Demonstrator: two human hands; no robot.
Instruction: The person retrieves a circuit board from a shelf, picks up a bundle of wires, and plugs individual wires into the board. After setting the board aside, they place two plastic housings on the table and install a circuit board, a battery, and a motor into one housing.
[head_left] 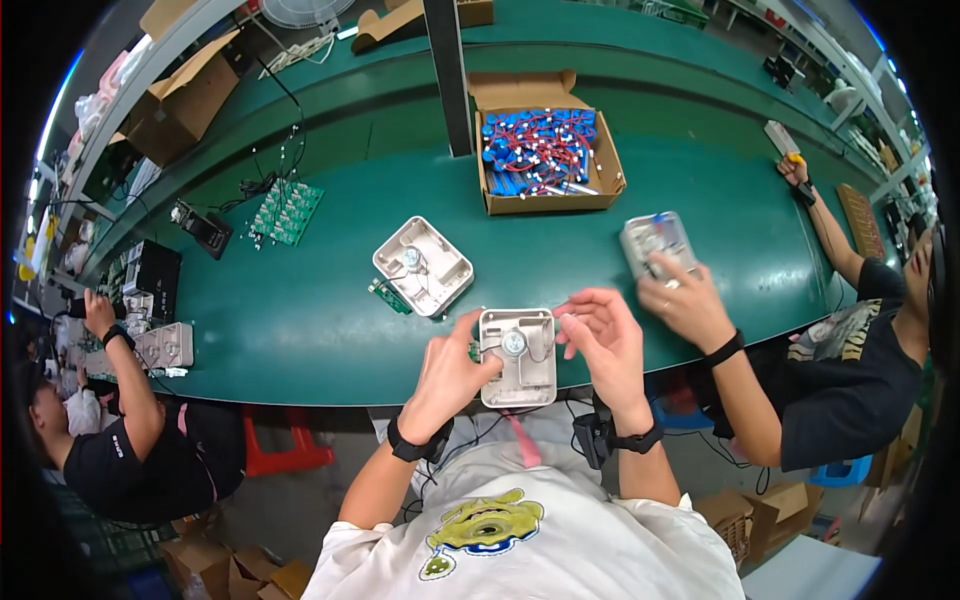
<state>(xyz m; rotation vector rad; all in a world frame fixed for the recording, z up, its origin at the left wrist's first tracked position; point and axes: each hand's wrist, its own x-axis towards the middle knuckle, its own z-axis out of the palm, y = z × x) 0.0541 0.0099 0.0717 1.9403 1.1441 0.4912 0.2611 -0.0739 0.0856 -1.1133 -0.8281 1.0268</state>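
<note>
My left hand grips the left side of a white plastic housing at the table's near edge. The housing lies open side up, with a round silver speaker and thin wires inside. A bit of green circuit board shows beside my left fingers. At the housing's upper right edge, my right hand has its fingers curled and thumb and forefinger together; whatever is between them is too small to name. A second open housing with a speaker lies farther left, a small green circuit board beside it.
A cardboard box of blue batteries with red wires stands beyond, near a dark post. To my right, a co-worker's hand touches another housing. Green circuit boards lie far left, near another person.
</note>
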